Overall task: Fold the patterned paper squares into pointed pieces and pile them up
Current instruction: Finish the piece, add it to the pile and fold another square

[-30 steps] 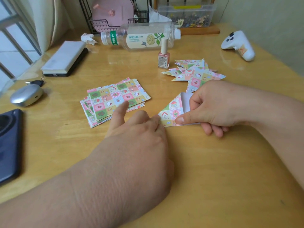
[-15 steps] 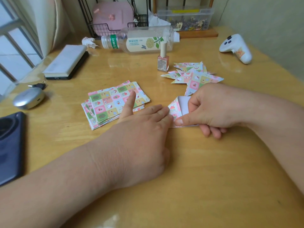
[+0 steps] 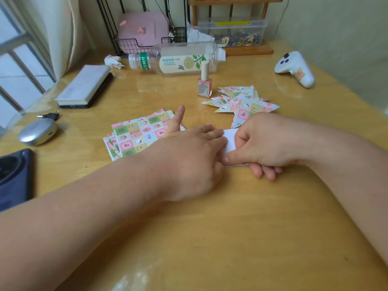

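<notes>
Paper [image 3: 231,141] under L hand [image 3: 189,162] fingers [image 3: 217,134], pinched by R hand [image 3: 266,147].

Paper piece [image 3: 231,141], white face up; square stack [image 3: 136,137] left; pointed pile [image 3: 245,103] beyond.

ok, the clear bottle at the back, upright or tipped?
Tipped. The bottle lies on its side on the table, cap to the left, behind the upright nail polish.
</notes>
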Tool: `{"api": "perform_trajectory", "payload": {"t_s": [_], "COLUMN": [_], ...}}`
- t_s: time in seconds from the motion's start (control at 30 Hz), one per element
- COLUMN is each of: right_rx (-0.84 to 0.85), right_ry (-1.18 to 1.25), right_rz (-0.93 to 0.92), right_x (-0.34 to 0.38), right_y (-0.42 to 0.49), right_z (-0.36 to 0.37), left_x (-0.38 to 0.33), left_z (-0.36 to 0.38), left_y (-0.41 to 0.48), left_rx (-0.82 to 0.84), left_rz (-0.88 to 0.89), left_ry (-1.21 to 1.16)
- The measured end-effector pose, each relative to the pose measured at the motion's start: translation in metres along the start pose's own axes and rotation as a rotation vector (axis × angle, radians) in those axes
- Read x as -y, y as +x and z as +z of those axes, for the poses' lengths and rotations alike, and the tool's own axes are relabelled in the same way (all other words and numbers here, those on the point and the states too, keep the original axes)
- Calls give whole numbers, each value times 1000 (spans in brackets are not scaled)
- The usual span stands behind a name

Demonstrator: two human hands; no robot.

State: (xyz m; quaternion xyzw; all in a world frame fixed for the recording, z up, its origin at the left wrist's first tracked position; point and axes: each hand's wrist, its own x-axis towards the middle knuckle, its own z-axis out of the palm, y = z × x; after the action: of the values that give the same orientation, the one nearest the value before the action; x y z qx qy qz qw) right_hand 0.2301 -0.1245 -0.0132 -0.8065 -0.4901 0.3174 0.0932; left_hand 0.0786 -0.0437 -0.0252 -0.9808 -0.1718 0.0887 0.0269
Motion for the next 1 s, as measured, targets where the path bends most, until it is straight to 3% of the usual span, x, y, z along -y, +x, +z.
{"api": "perform_trajectory", "payload": {"t_s": [0.17, 0.3, 0.43, 0.63, 0.83, 0.9, 1.0], "right_rx": [-5, -6, -39, -75, -201, -275, -470], "right_ry": [25, 8, -15, -15, -113, -127, 193], "right_rz": [2, 13, 22, 47, 11, -91, -517], "right_x": [4, 3, 3, 6, 10, 8, 5], "right_y": [-5, -7, -11, -15, -22, -25, -29], "right_z": [0, 1, 3, 4, 6, 6, 7], "left_x": [2, 7, 6, 5, 8, 9, 14], "left_z": [-5, 4, 7, 5, 12, 13, 9], "left_y": [9, 0, -5, -4, -12, -16, -21], "left_rx": [-35, -267, -164, -136, -251, -314, -371], "left_rz": [-6, -281, -441, -491, -456, -424, -385], "left_ry": [-94, -483, -550, -634, -818, -876, -948]}}
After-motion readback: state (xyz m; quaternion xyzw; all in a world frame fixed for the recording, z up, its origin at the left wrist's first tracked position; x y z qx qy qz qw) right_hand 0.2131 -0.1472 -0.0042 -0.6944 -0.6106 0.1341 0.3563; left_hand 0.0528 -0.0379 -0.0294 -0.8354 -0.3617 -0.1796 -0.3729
